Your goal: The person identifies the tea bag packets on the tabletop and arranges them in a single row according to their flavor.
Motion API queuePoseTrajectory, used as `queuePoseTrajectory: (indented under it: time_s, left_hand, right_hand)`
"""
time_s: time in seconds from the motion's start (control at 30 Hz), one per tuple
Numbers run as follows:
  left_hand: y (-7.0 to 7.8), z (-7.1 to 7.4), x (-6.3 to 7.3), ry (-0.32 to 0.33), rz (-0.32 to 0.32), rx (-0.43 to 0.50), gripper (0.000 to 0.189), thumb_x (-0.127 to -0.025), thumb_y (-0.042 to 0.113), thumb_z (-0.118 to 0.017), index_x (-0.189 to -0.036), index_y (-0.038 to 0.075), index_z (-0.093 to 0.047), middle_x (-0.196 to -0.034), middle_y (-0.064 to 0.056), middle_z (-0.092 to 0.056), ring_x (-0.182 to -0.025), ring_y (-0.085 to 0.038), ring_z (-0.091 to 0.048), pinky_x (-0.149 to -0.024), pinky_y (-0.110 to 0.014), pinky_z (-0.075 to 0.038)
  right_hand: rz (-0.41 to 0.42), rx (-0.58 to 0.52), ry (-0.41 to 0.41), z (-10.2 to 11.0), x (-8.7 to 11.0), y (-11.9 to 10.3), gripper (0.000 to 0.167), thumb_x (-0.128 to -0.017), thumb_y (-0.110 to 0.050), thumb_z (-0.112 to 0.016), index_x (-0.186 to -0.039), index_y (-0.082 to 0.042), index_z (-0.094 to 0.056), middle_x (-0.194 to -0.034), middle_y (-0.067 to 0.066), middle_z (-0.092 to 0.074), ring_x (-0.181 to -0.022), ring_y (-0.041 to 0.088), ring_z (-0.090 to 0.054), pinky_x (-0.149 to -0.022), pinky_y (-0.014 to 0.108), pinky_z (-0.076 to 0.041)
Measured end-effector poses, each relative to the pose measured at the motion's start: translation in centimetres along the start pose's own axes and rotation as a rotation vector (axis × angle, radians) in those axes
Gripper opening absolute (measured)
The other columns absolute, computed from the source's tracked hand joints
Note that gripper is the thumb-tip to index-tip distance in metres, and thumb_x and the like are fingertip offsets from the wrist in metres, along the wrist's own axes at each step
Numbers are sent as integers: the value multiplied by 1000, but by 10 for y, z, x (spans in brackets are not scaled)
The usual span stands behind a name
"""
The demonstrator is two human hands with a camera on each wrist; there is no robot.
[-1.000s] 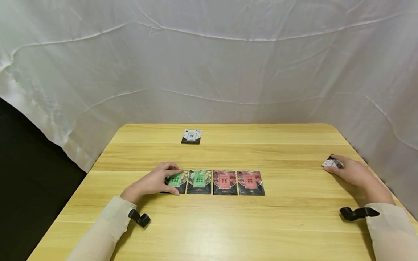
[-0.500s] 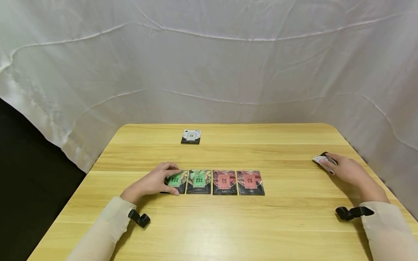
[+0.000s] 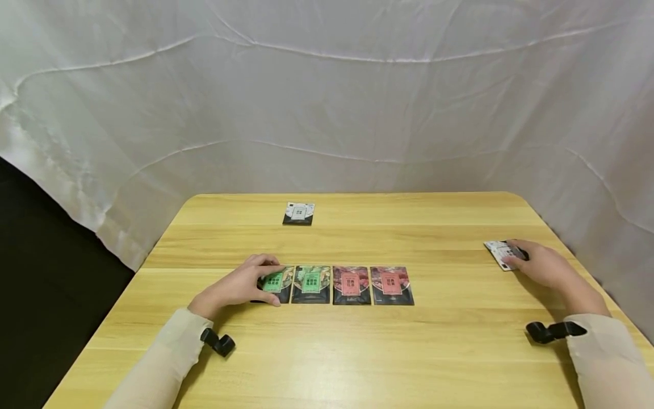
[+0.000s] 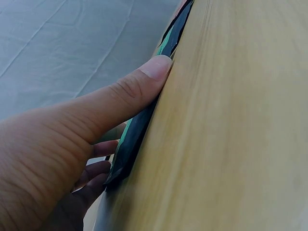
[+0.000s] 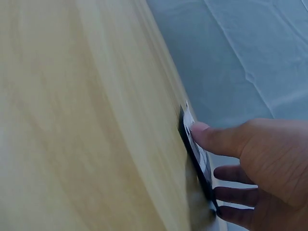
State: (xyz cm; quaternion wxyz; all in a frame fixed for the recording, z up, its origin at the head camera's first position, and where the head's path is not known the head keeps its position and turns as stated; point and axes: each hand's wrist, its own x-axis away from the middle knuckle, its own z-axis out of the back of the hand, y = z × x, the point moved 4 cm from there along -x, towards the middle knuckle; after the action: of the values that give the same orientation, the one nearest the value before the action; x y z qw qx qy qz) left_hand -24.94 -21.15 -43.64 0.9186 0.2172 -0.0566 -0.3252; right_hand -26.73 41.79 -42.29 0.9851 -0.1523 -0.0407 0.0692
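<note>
My left hand holds a green-labelled sachet at the left end of a row on the table, thumb along the near edge and fingers at the far edge. In the left wrist view, the thumb touches the edge of this sachet, and the other fingers lie behind it. To its right lie a second green sachet and two red sachets. At the far right, my right hand pinches a white-and-black sachet. In the right wrist view, the thumb presses this sachet's printed side.
Another white-and-black sachet lies flat near the table's back edge, left of the middle. The wooden table has rounded back corners. A pale cloth hangs behind it and at the sides.
The right hand has moved slightly left with the white-and-black sachet, which has turned so that more of its printed face shows. The left hand and the row of sachets keep their place.
</note>
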Motion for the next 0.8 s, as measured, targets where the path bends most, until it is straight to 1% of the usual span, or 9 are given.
queuePoseTrajectory:
  time_s: [0.1, 0.27, 0.43, 0.5, 0.57, 0.67, 0.73, 0.8]
  left_hand:
    - [0, 1, 0, 3, 0, 2, 91, -73, 62, -75, -143, 8, -52, -138, -9, -46, -129, -31, -39, -103, -52, -37]
    - [0, 0, -1, 4, -1, -5, 92, -72, 63, -75, -143, 8, -52, -138, -8, -46, -128, -30, -39, -103, -50, -37]
    - [0, 0, -1, -1, -1, -4, 92, -73, 64, -74, -143, 8, -52, -137, -8, -46, -128, -30, -40, -102, -51, -37]
    - [0, 0, -1, -2, 0, -4, 93, -73, 65, -73, -143, 8, -52, -137, -8, -46, -128, -30, -40, -102, -51, -38]
    - [0, 1, -1, -3, 4, 2, 92, -73, 64, -74, -143, 8, -52, -138, -8, -46, -128, -30, -39, -102, -51, -37]
    - [0, 1, -1, -4, 6, 6, 92, -72, 63, -75, -143, 8, -52, -138, -8, -46, -128, -30, -39, -102, -50, -38]
    - [0, 1, 0, -7, 7, 7, 92, -72, 63, -75, -143, 9, -52, -138, -8, -46, -128, -30, -39, -102, -50, -38]
    - [0, 1, 0, -8, 11, 4, 92, -72, 63, -75, -143, 9, -52, -138, -8, -46, -128, -29, -39, -102, -50, -38]
  right_hand:
    - [-10, -5, -7, 1, -1, -2, 79, -99, -52, -51, -143, 12, -37, -137, 43, -35, -121, 64, -32, -94, 72, -28]
    - [-3, 24, -6, 1, -3, -7, 76, -99, -49, -52, -142, 13, -39, -135, 43, -37, -119, 64, -35, -93, 71, -30]
    - [-13, 33, -28, 1, -3, -9, 79, -97, -52, -53, -142, 11, -39, -135, 44, -37, -119, 64, -35, -92, 72, -30]
    - [-4, 37, -28, 1, -3, -11, 80, -96, -52, -55, -141, 12, -40, -131, 43, -42, -116, 63, -38, -91, 71, -32]
    - [7, 42, -21, 2, -3, -14, 80, -96, -52, -57, -140, 12, -42, -124, 41, -50, -112, 61, -45, -88, 70, -36]
    - [13, 42, -15, 2, -4, -19, 78, -95, -52, -57, -136, 13, -45, -109, 34, -60, -99, 52, -56, -80, 64, -42]
    - [9, 39, -18, 2, -4, -21, 77, -96, -53, -56, -135, 12, -47, -105, 31, -62, -95, 49, -59, -77, 61, -44]
    - [5, 36, -21, 2, -4, -23, 75, -97, -53, -54, -134, 12, -48, -104, 30, -62, -94, 48, -59, -76, 61, -44]
